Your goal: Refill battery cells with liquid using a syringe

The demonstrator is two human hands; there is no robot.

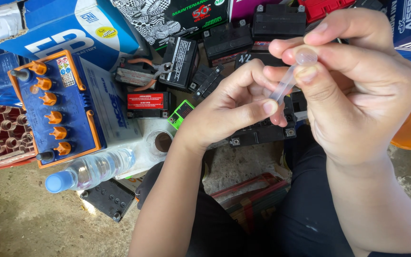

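Count, head view. Hands: two, left hand (229, 107) and right hand (357, 85), centre and right of frame. Clear dropper (288, 78): one, between them. Large blue battery (60, 109): one, left of frame; orange caps (50, 99) on it: six. Plastic water bottle (91, 170): one, lower left. Pliers (151, 71): one pair, upper centre. Small black batteries (227, 40): several, exact number unclear.

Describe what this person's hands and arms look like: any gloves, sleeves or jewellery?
Both are bare. The left hand and right hand wear no gloves, rings or watch, and the forearms show no sleeves. The nails are short and unpainted. Dark trousers cover the legs below.
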